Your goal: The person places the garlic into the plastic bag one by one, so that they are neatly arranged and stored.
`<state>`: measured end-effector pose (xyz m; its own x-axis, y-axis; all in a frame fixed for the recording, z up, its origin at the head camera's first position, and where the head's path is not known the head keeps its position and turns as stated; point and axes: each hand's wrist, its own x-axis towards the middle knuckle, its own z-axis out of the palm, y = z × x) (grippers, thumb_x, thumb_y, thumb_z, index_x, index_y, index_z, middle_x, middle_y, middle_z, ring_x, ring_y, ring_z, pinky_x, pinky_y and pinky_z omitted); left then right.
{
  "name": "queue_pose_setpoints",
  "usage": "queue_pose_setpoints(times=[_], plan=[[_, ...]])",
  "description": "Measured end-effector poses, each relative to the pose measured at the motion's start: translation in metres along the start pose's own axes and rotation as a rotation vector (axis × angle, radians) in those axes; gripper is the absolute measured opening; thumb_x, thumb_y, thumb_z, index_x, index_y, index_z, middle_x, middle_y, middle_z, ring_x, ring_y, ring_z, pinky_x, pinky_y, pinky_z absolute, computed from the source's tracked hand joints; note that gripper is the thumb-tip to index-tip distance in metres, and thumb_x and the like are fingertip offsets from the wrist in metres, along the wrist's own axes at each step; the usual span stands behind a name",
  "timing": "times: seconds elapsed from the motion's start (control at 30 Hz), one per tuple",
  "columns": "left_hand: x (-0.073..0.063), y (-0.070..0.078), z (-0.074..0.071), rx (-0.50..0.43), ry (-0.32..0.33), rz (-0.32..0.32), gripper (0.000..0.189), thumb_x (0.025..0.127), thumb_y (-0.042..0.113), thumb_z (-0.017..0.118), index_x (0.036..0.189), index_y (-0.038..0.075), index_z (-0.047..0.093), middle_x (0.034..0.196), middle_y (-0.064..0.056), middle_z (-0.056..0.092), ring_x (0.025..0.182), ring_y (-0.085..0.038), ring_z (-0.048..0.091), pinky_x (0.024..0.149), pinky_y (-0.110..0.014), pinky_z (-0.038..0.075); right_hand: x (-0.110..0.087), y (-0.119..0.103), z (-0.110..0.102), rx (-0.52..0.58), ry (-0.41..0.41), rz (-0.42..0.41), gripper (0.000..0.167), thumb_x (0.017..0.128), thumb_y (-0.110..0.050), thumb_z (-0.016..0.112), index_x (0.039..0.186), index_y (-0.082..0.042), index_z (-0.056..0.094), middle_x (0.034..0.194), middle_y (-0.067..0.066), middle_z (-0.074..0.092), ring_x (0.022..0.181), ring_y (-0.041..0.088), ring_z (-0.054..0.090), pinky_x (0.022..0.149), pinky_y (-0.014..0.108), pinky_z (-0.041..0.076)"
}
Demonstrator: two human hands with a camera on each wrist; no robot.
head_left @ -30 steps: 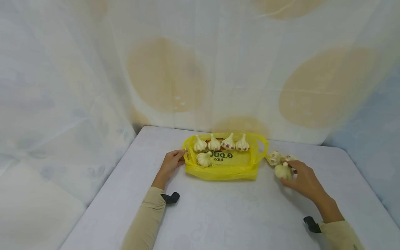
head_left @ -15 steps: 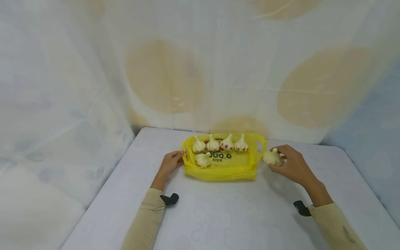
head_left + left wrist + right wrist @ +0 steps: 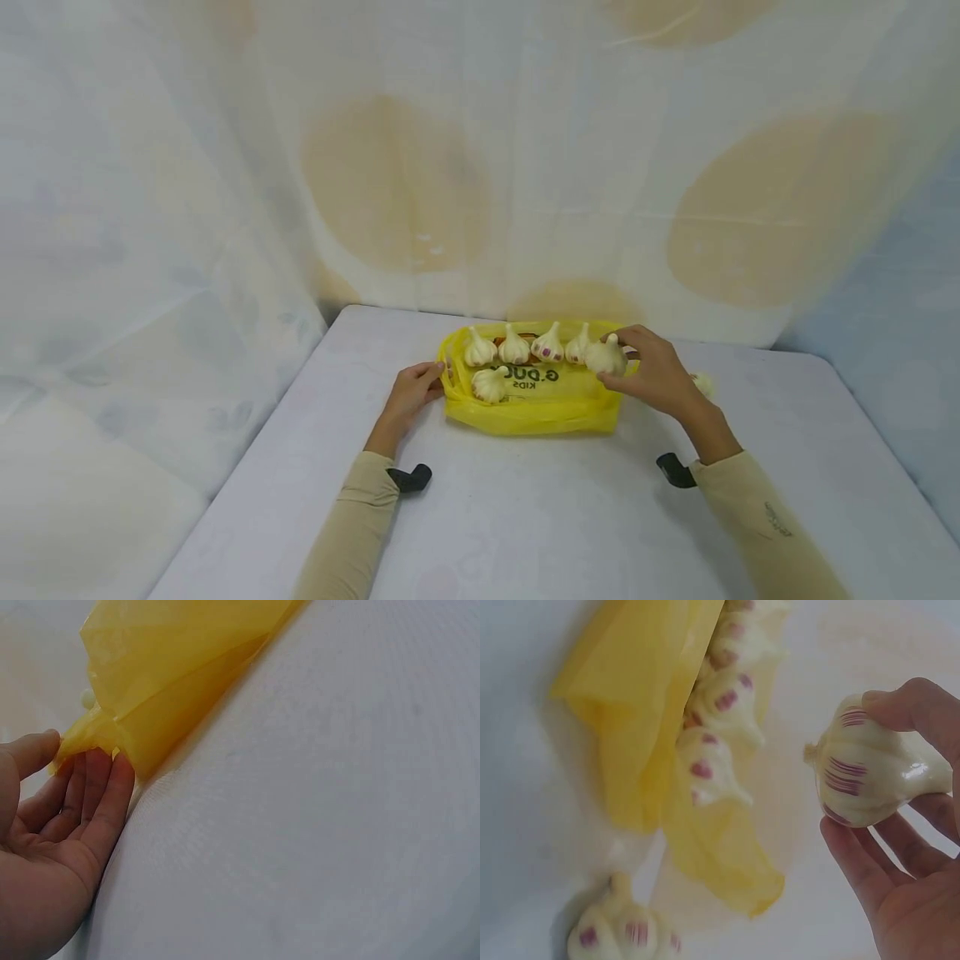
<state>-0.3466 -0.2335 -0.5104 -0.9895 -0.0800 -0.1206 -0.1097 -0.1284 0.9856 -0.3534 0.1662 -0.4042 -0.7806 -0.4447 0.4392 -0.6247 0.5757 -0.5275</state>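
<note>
A yellow plastic bag stands with its mouth spread, dark lettering showing inside. My left hand pinches its left edge; in the left wrist view the thumb and fingers meet on the yellow film. Several white garlic bulbs form a row at the back of the bag, and one garlic bulb sits at front left. Above the bag's right end, my right hand holds another garlic bulb, purple-streaked, between thumb and fingers.
Right of the bag a loose garlic bulb lies on the white table; the right hand partly hides that spot in the head view. A pale curtain with tan spots hangs behind the table.
My right hand has lifted a garlic bulb from the group at the right and carried it left over the bag's right end. My left hand keeps its place on the bag edge.
</note>
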Motion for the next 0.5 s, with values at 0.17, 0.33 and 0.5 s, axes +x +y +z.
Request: queue_pose_setpoints(times=[0.17,0.33,0.5], plan=[[-0.001,-0.001,0.0,-0.002,0.007,-0.007,0.034,0.098,0.026,0.062,0.118,-0.001,0.066,0.111,-0.015,0.066,0.095,-0.022,0.063,0.084,-0.031,0.055,0.014,-0.01,0.017,0.05,-0.029,0.002,0.048,0.075,-0.016,0.085,0.116,-0.005,0.063,0.114,0.009,0.057,0.099,0.027,0.058,0.084,0.047,0.055],[-0.002,0.0,0.002,-0.002,-0.001,-0.008,0.034,0.098,0.027,0.062,0.116,-0.001,0.067,0.111,-0.015,0.066,0.097,-0.023,0.063,0.085,-0.032,0.055,0.023,-0.017,0.032,0.092,-0.05,-0.003,0.048,0.076,-0.016,0.084,0.117,-0.007,0.063,0.114,0.009,0.058,0.1,0.027,0.058,0.085,0.045,0.055],[-0.002,0.0,0.005,0.002,-0.003,-0.005,0.034,0.097,0.028,0.062,0.116,0.0,0.067,0.11,-0.014,0.066,0.097,-0.022,0.063,0.085,-0.032,0.055,0.028,-0.022,0.046,0.117,-0.075,0.003,0.049,0.075,-0.018,0.085,0.118,-0.006,0.062,0.114,0.008,0.059,0.099,0.025,0.058,0.083,0.043,0.056]])
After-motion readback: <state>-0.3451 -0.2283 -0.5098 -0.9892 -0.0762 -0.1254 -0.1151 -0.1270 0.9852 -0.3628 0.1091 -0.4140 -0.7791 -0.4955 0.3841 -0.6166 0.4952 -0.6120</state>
